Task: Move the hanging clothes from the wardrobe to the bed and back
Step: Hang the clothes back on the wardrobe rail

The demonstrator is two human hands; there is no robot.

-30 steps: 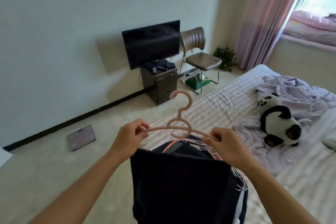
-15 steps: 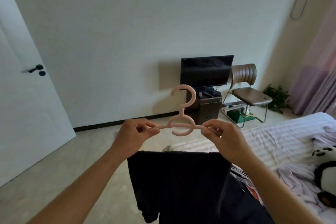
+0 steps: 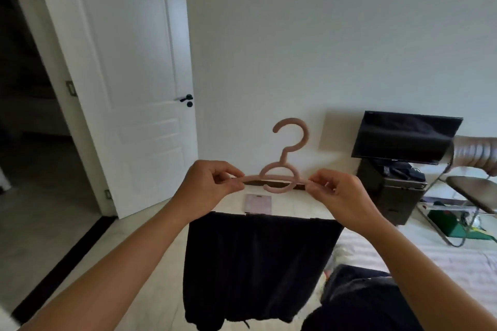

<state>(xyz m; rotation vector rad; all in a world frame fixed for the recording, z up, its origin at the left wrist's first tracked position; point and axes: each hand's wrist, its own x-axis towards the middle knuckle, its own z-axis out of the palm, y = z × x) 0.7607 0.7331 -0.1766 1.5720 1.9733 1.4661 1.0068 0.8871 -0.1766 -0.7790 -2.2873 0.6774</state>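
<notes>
Closest in, a dark garment (image 3: 258, 269) hangs folded over the lower bar of a pink hanger (image 3: 282, 172), which the person holds out in front at chest height with its hook upright. The left hand (image 3: 208, 191) pinches the hanger's left arm between thumb and curled fingers, and the right hand (image 3: 340, 196) pinches the right arm the same way, so both hands are clamped on the hanger and the cloth drops straight down between the forearms. The step in hand looks like carrying this piece to the wardrobe, which is not in view; doing it well means keeping the bar level so the cloth does not slide off one end, and leaving the hook free for the rail. Low on the right, another dark piece of clothing (image 3: 357, 301) lies on the striped bed (image 3: 443, 258). Beyond the hanger a small scale (image 3: 258, 204) lies on the pale tiled floor (image 3: 129, 263). Farther off stand a television (image 3: 403, 138) on a dark cabinet (image 3: 390, 196), a folding chair (image 3: 476, 191) at the right edge, and a white door (image 3: 129, 83) standing open to a dim room on the left.
</notes>
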